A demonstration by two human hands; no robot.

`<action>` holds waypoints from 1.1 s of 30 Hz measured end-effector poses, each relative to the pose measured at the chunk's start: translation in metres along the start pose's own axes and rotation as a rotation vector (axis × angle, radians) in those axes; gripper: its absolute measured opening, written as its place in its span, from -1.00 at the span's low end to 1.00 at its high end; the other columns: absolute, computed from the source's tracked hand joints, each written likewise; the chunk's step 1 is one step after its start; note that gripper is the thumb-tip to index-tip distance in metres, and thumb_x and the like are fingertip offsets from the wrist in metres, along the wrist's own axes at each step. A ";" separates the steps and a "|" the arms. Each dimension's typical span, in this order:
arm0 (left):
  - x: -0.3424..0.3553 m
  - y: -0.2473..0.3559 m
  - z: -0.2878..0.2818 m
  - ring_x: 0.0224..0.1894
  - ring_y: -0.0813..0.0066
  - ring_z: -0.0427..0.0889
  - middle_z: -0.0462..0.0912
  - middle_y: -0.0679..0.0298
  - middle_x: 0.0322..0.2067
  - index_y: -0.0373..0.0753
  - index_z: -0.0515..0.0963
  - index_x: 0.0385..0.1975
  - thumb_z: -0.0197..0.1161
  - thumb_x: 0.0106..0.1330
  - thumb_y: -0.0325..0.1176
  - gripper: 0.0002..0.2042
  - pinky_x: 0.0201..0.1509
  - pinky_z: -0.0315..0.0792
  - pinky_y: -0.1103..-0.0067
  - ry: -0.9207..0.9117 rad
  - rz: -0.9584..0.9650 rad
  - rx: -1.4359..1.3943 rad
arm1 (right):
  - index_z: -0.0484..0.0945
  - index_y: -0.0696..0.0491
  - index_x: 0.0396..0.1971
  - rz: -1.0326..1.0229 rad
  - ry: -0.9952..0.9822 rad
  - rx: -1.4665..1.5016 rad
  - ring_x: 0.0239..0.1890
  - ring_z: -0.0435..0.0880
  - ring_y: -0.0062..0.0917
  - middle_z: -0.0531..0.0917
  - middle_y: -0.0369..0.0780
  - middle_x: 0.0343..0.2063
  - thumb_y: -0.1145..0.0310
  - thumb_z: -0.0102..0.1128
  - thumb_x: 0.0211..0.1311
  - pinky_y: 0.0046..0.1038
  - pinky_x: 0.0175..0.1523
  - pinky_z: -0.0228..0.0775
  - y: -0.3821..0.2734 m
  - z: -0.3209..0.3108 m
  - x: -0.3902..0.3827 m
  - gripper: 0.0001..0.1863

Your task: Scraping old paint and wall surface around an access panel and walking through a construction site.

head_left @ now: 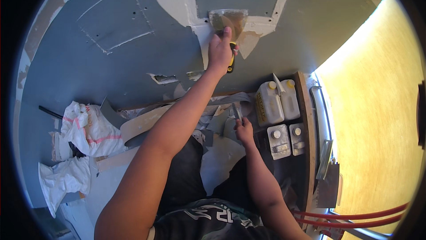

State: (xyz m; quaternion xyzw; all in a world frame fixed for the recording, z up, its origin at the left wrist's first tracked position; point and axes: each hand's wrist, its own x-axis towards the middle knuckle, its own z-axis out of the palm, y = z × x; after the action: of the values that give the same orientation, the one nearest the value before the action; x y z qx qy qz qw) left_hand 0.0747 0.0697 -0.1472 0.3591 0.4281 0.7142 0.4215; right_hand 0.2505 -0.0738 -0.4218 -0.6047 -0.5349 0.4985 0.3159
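Note:
My left hand (219,55) is raised to the grey wall board (177,40), closed round the black-and-yellow handle of a wide putty knife (229,20). The knife's broad, smeared blade lies against the wall, over a band of pale filler (262,26). Lower down and to the right, my right hand (244,131) is closed on a narrow grey flat-bladed tool (237,110), which points away from me. Its handle is mostly covered by my fingers, so its exact kind is unclear. Strips of filler outline a rectangular patch on the board above the knife.
White plastic jugs (269,104) and metal cans (279,142) stand at the right by a wooden edge (302,107). Crumpled white sacks (91,126) and board offcuts lie left. A ragged hole (163,79) opens low in the wall. Red hoses (355,218) cross the lower right.

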 end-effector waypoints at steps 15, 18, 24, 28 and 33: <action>0.003 -0.005 0.007 -0.55 0.53 0.57 0.54 0.28 -0.40 -0.28 0.43 -0.21 0.16 0.52 0.03 -0.59 -0.52 0.47 0.57 -0.015 0.030 -0.052 | 0.57 0.19 -0.05 -0.063 0.317 -0.172 -0.30 0.74 -0.30 0.72 -0.06 -0.40 0.19 0.14 0.43 -0.28 -0.12 0.52 -0.025 -0.012 -0.004 -0.65; 0.007 -0.007 -0.008 -0.55 0.53 0.57 0.54 0.29 -0.41 -0.27 0.44 -0.22 0.17 0.50 0.05 -0.58 -0.52 0.46 0.58 -0.024 0.026 -0.022 | 0.58 0.17 -0.03 -0.137 0.438 -0.037 -0.20 0.76 -0.13 0.74 0.00 -0.30 0.19 0.18 0.42 -0.22 -0.02 0.53 -0.059 -0.016 -0.015 -0.65; 0.005 -0.002 -0.003 -0.56 0.56 0.56 0.57 0.28 -0.42 -0.30 0.46 -0.25 0.18 0.50 0.06 -0.56 -0.52 0.46 0.59 0.017 0.037 -0.010 | 0.61 0.14 -0.10 -0.585 0.422 -0.073 -0.33 0.74 -0.15 0.72 -0.04 -0.38 0.17 0.22 0.42 -0.25 -0.20 0.53 -0.210 -0.063 -0.018 -0.68; 0.002 0.006 0.002 -0.57 0.57 0.55 0.60 0.25 -0.44 -0.34 0.46 -0.24 0.15 0.54 -0.05 -0.61 -0.55 0.44 0.58 0.038 0.039 -0.002 | 0.65 0.08 -0.24 -0.952 0.434 -0.355 -0.44 0.71 -0.16 0.70 -0.11 -0.45 0.16 0.28 0.34 -0.21 -0.33 0.52 -0.319 -0.075 -0.004 -0.73; 0.002 0.001 -0.003 -0.59 0.58 0.55 0.58 0.25 -0.50 -0.35 0.46 -0.25 0.10 0.57 -0.12 -0.65 -0.57 0.41 0.57 0.047 0.047 0.039 | 0.71 0.04 -0.23 -1.050 0.423 -0.613 -0.49 0.73 -0.21 0.73 -0.17 -0.49 0.04 0.28 0.33 -0.25 -0.35 0.54 -0.370 -0.073 0.031 -0.66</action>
State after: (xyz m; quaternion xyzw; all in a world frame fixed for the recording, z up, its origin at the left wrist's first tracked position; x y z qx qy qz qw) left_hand 0.0711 0.0707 -0.1466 0.3603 0.4434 0.7236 0.3873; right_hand 0.1947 0.0514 -0.0694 -0.4102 -0.8042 -0.0280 0.4292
